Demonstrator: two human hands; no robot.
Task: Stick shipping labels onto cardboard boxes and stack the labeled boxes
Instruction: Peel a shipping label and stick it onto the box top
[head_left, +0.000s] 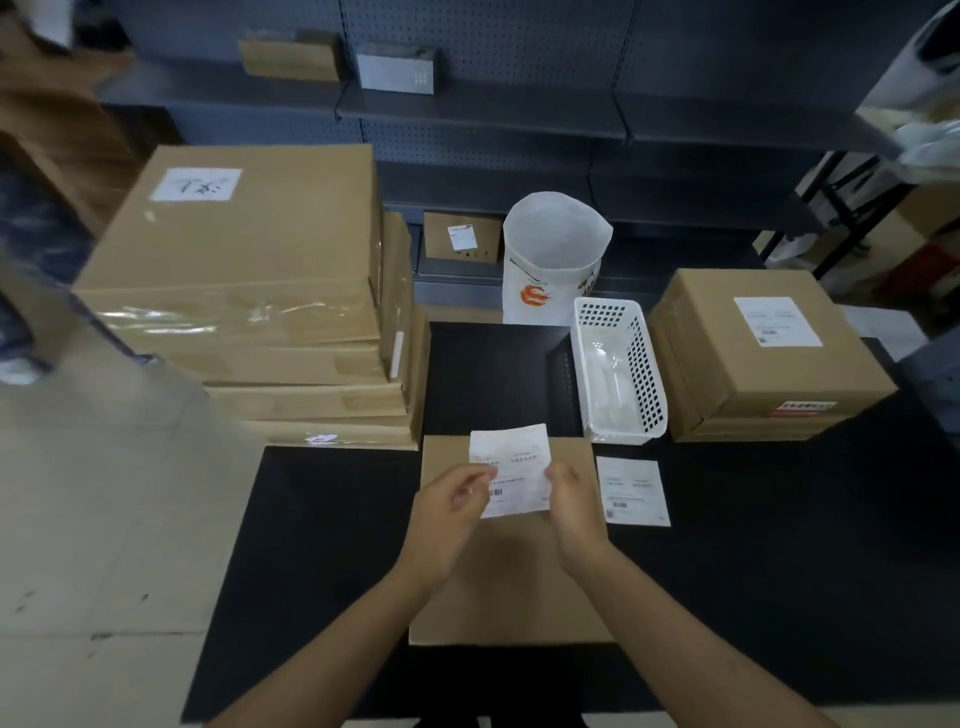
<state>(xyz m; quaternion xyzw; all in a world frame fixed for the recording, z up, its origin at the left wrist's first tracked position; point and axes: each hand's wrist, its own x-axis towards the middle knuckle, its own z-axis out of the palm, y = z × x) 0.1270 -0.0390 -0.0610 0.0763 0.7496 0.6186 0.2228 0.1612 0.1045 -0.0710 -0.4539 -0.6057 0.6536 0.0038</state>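
A flat cardboard box (511, 582) lies on the black table right in front of me. Above its far half I hold a white shipping label (511, 460) between both hands. My left hand (452, 501) pinches the label's lower left edge and my right hand (574, 499) pinches its right edge. A second shipping label (632, 491) lies flat on the table just right of the box. At the right, a stack of boxes (769, 374) carries a label on its top face. A tall stack of large flat boxes (260, 291) stands at the left.
A white perforated plastic basket (618, 371) sits beyond the box, with a white paper bag (553, 260) behind it. Dark pegboard shelving (483, 114) holds small boxes at the back. The black table (779, 597) ends at my left over a beige floor.
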